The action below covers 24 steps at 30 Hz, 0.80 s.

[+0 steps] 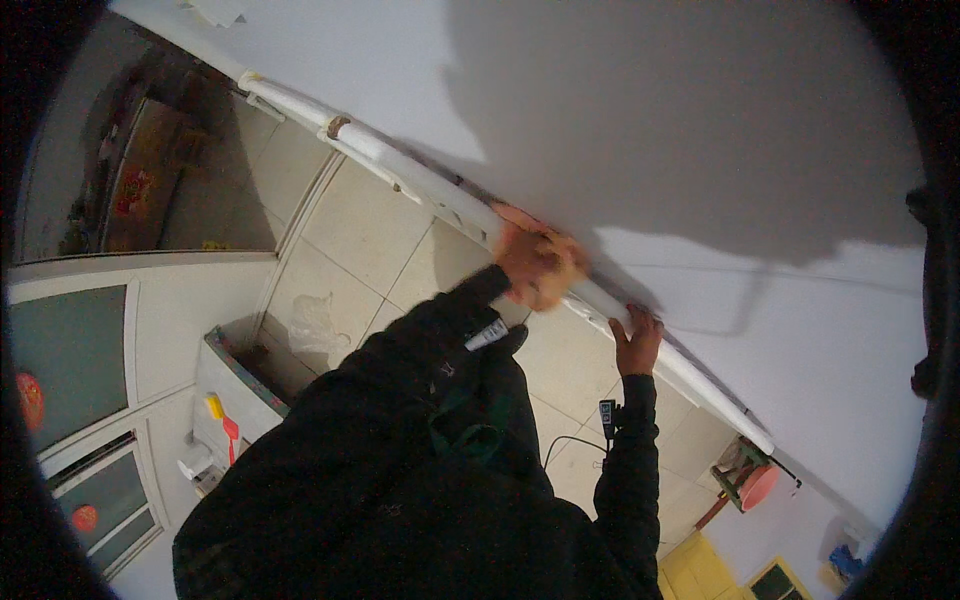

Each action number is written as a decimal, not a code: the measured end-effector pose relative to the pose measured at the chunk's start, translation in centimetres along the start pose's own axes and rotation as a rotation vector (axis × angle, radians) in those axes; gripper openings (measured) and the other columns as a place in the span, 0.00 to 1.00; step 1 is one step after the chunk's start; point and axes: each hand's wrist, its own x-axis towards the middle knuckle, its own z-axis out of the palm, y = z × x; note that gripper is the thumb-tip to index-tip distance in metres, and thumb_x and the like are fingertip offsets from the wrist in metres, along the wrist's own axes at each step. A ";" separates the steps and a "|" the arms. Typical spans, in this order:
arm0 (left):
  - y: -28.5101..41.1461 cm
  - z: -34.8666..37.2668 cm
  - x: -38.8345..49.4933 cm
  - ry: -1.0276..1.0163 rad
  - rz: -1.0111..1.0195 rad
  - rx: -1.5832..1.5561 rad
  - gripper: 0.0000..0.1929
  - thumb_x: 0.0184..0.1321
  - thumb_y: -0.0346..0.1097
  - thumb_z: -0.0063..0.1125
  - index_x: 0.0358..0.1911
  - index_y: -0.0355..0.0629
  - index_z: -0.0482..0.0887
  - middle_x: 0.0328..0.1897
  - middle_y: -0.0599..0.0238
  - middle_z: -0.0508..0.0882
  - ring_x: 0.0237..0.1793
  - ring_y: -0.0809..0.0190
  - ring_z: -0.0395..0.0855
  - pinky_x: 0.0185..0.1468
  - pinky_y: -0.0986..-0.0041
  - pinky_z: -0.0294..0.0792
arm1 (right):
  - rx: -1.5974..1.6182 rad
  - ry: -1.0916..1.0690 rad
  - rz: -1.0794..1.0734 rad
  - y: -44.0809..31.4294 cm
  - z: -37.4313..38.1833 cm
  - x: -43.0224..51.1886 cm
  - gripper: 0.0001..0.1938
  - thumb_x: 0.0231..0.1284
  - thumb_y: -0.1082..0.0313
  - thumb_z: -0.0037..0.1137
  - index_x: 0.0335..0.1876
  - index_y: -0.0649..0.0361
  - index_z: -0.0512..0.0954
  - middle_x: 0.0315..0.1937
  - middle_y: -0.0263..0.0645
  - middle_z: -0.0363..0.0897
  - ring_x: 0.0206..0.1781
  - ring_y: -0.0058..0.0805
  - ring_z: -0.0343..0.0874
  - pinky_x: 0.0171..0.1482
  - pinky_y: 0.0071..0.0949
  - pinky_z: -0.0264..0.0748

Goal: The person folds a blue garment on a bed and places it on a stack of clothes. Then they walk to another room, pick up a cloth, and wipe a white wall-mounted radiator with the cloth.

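Observation:
A long white pipe (pixel 420 176) runs diagonally along the foot of the pale wall (pixel 375 60). My left hand (pixel 536 259) is at the middle of this pipe, strongly blurred; whether it holds anything else is unclear. Farther down its length, my right hand (pixel 637 341) lies over the pipe, fingers across the top and thumb apart on the near side. Just below my left wrist shows a small white tube-like object (pixel 486 334) against my dark clothing. A brown ragged patch (pixel 337 127) marks the pipe near its upper left part.
Beside my right forearm is a dark socket block (pixel 607 416) with a black cord (pixel 562 441). A clear plastic bag (pixel 319 322) lies on the tiled floor (pixel 375 247). Left of me are a yellow and red brush (pixel 225 424) and a doorway. A pink round item (pixel 757 487) stands lower right.

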 end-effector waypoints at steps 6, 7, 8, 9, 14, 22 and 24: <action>4.8 6.9 -2.7 -0.144 0.053 0.566 0.23 0.61 0.57 0.47 0.48 0.47 0.81 0.49 0.62 0.81 0.58 0.62 0.75 0.59 0.69 0.66 | 0.012 0.000 0.004 1.0 0.5 -0.4 0.24 0.54 0.58 0.65 0.55 0.59 0.76 0.54 0.46 0.74 0.57 0.50 0.68 0.61 0.45 0.65; 6.2 4.4 -3.8 -0.116 -0.093 0.518 0.24 0.61 0.57 0.48 0.51 0.48 0.80 0.51 0.61 0.81 0.57 0.61 0.76 0.59 0.69 0.67 | 0.020 0.018 0.021 1.0 0.6 -0.3 0.24 0.54 0.57 0.65 0.55 0.60 0.76 0.54 0.46 0.74 0.57 0.50 0.68 0.61 0.45 0.65; 7.7 1.2 -5.1 -0.082 -0.153 0.456 0.25 0.61 0.57 0.49 0.54 0.49 0.79 0.53 0.61 0.81 0.56 0.61 0.77 0.59 0.70 0.67 | 0.028 0.030 0.030 0.9 0.5 -0.4 0.24 0.54 0.57 0.65 0.55 0.60 0.76 0.54 0.46 0.75 0.57 0.51 0.68 0.61 0.46 0.65; 8.9 -2.7 -5.2 0.084 0.010 0.856 0.24 0.55 0.50 0.61 0.55 0.50 0.81 0.49 0.63 0.85 0.50 0.59 0.82 0.54 0.70 0.71 | 0.035 0.005 0.070 0.7 0.5 -0.3 0.24 0.54 0.56 0.65 0.55 0.60 0.76 0.54 0.47 0.75 0.57 0.51 0.68 0.62 0.46 0.64; 14.8 -22.2 -10.6 0.620 -0.087 1.080 0.19 0.58 0.42 0.61 0.50 0.41 0.82 0.47 0.63 0.86 0.44 0.65 0.83 0.49 0.72 0.75 | 0.035 -0.015 0.082 0.1 -0.2 -0.2 0.25 0.52 0.56 0.66 0.54 0.61 0.77 0.53 0.45 0.76 0.58 0.50 0.68 0.61 0.46 0.64; 16.5 -32.1 -11.9 0.726 -0.224 1.703 0.12 0.60 0.42 0.50 0.41 0.47 0.82 0.31 0.51 0.85 0.32 0.44 0.84 0.34 0.54 0.73 | 0.005 0.005 0.001 1.1 0.3 -0.5 0.26 0.50 0.62 0.68 0.56 0.58 0.75 0.54 0.44 0.75 0.60 0.49 0.68 0.64 0.47 0.61; 12.4 -28.7 -9.8 0.908 -0.067 1.233 0.24 0.58 0.47 0.59 0.55 0.44 0.75 0.36 0.62 0.86 0.27 0.59 0.82 0.29 0.69 0.73 | 0.005 -0.013 -0.009 1.4 0.3 -0.4 0.25 0.50 0.62 0.68 0.56 0.59 0.76 0.54 0.45 0.75 0.60 0.50 0.68 0.64 0.47 0.62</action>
